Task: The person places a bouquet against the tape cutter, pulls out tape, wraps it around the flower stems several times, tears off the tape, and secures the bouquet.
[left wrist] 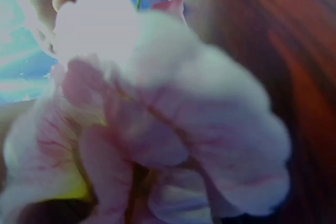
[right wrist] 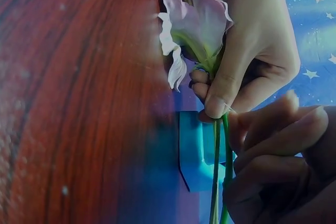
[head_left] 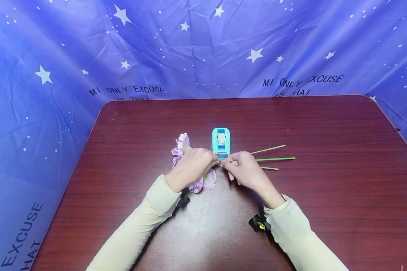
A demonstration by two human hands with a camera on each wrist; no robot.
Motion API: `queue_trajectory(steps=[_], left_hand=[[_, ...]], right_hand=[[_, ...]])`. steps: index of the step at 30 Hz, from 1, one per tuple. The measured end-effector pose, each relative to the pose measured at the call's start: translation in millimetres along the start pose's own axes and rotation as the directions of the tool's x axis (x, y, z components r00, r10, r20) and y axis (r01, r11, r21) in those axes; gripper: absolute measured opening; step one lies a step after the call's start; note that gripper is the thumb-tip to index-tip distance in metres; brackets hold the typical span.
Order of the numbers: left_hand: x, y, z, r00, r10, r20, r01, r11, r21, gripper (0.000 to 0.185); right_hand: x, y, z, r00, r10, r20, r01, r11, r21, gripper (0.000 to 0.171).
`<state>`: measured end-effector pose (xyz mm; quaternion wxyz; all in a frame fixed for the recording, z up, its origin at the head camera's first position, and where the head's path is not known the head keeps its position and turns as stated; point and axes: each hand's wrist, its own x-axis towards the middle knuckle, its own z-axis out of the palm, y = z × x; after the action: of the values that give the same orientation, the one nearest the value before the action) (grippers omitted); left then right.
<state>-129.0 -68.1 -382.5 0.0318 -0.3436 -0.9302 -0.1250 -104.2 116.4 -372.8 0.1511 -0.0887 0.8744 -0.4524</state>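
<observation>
My left hand (head_left: 195,163) grips the stems of artificial flowers (head_left: 209,179) with pale pink-purple petals, its thumb lying across them just below the blooms. Close beside it, my right hand (head_left: 245,169) has its fingers curled at the stems (right wrist: 216,166) and seems to pinch a small clear strip of tape (right wrist: 229,107); the fingertips are partly hidden. Green stem ends (head_left: 276,159) stick out to the right past that hand. Just beyond both hands stands a turquoise tape dispenser (head_left: 227,145) with a roll in it. Petals (left wrist: 210,124) fill most of the left wrist view.
The dark red wooden table (head_left: 325,131) extends around the hands on all sides. A blue curtain (head_left: 203,49) with white stars hangs behind its far edge and at the sides. Black wrist straps (head_left: 257,223) show under the sleeves.
</observation>
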Motion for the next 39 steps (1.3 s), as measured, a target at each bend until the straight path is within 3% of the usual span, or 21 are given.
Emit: queue_trajectory(steps=[18, 26, 39], left_hand=[[0.1, 1.5, -4.0, 0.999, 0.014, 0.049, -0.010, 0.997, -0.072, 0.018], [-0.1, 0.9, -5.7, 0.999, 0.025, 0.048, -0.021, 0.997, -0.073, 0.019], [-0.6, 0.6, -6.8, 0.997, 0.059, 0.039, -0.058, 0.997, -0.043, 0.021]], right_hand=[[-4, -6, 6, 0.997, 0.005, -0.081, -0.019, 0.983, -0.181, 0.022], [-5, -11, 10, 0.985, -0.012, -0.175, -0.051, 0.935, -0.352, 0.019], [-5, -12, 17, 0.953, -0.101, -0.284, -0.059, 0.861, -0.505, 0.013]])
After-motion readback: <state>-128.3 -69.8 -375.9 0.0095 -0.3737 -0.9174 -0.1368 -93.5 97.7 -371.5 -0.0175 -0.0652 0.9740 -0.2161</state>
